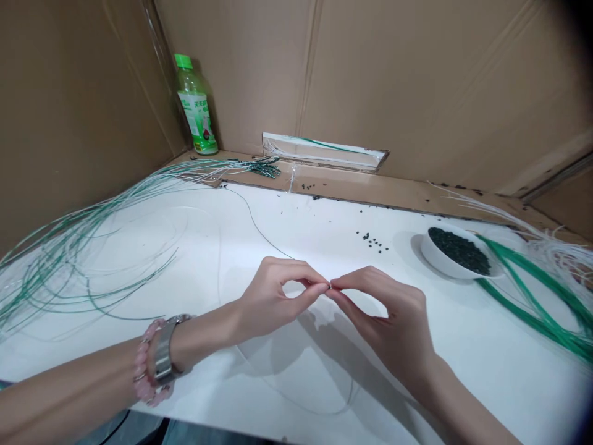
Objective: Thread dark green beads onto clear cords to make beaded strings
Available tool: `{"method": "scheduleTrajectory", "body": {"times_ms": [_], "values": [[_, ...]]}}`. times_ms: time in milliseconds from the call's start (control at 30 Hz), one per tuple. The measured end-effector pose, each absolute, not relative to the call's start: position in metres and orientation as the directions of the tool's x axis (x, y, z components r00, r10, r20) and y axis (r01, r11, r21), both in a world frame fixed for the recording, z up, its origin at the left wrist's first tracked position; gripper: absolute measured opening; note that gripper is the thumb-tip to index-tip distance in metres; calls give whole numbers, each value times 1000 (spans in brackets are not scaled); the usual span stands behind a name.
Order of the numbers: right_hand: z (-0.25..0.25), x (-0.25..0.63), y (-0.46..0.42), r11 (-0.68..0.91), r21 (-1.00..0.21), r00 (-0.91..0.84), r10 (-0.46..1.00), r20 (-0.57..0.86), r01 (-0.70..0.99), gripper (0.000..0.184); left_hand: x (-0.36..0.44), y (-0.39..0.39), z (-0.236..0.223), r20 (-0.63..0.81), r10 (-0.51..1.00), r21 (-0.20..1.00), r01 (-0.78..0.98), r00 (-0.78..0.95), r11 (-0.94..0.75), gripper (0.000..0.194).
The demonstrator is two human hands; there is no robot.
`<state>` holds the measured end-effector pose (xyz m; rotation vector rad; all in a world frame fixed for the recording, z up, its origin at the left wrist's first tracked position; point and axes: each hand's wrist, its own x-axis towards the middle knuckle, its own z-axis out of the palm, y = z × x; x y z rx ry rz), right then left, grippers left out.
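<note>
My left hand is closed in a pinch, a pink bead bracelet and a metal band on its wrist. A thin strand curves across the white table and passes behind this hand. My right hand pinches from the other side, thumb against forefinger. Where the fingertips of both hands meet there is a tiny dark piece, mostly covered by the fingers. Below the hands a faint loop of thin strand lies on the table.
Right of my hands stand a white bowl of small dark pieces and a green strand bundle. Loose dark pieces lie beyond my hands. Green and white strands spread at left. A green bottle stands against the cardboard wall.
</note>
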<state>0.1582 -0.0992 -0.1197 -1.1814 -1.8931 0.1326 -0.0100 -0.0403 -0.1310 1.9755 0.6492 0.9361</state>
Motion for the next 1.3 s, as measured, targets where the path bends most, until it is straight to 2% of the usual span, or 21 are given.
{"method": "scheduleTrajectory", "body": {"times_ms": [233,367,467,600,667,767,867,1000,1067,1133,1300], "values": [[-126,155,-98,411,-552,-111,862,495,725,7,-10,-36,-139,560,609,688,95,561,-720,15],[-126,158,-95,209,-595,-34,956,291,776,7,-10,-32,-141,565,597,652,135,570,-746,14],[-124,162,-91,186,-596,-59,972,226,781,7,-9,-30,-142,545,594,653,145,592,-744,14],[-123,162,-87,309,-739,-109,946,306,599,11,-7,-30,-144,521,608,666,160,599,-729,15],[-125,160,-86,309,-788,-72,944,322,532,12,-6,-30,-143,512,630,669,189,584,-719,16],[-129,160,-83,302,-818,-4,939,344,490,10,-4,-28,-139,491,646,675,214,585,-706,17],[-131,164,-78,337,-838,59,915,398,428,7,1,-17,-131,431,665,734,192,609,-652,21],[-129,176,-69,416,-884,181,872,454,214,5,24,22,-125,402,733,776,220,549,-591,27],[-126,182,-65,452,-888,261,850,456,81,5,43,47,-127,378,720,705,323,582,-631,28],[-123,189,-62,473,-879,348,834,427,-56,7,63,66,-133,287,681,566,454,673,-688,33],[-118,201,-59,475,-837,501,812,299,-271,13,95,80,-147,218,634,457,496,742,-738,37]]}}
